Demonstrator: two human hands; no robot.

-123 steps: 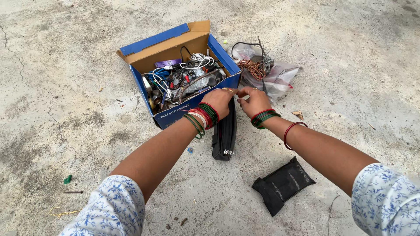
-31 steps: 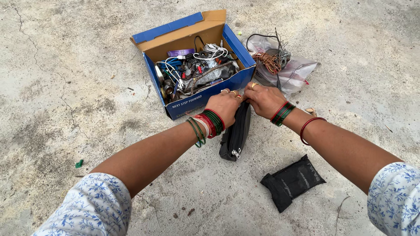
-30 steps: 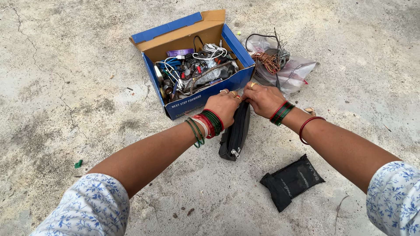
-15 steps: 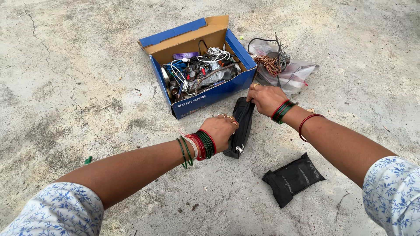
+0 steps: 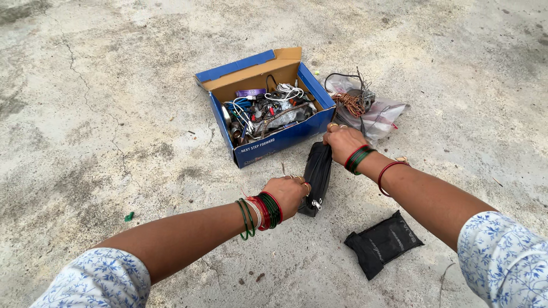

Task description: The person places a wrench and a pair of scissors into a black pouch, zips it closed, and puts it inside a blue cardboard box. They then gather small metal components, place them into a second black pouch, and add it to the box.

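A black zip pouch (image 5: 317,174) lies on the concrete ground in front of an open blue cardboard box (image 5: 279,142). My right hand (image 5: 342,141) pinches the far end of the pouch, close to the box. My left hand (image 5: 291,193) grips the near end by the metal zip pull (image 5: 314,204). Both wrists carry red and green bangles. The box is full of tangled cables, plugs and small metal parts (image 5: 264,108).
A clear plastic bag (image 5: 374,111) with a coil of copper wire (image 5: 349,103) and a dark cable lies right of the box. A second flat black pouch (image 5: 383,243) rests near my right forearm. A small green scrap (image 5: 129,217) is on the cracked concrete at left.
My left hand has slid from the far end of the pouch, beside my right hand, down to its near end by the zip pull. My right hand stays on the far end.
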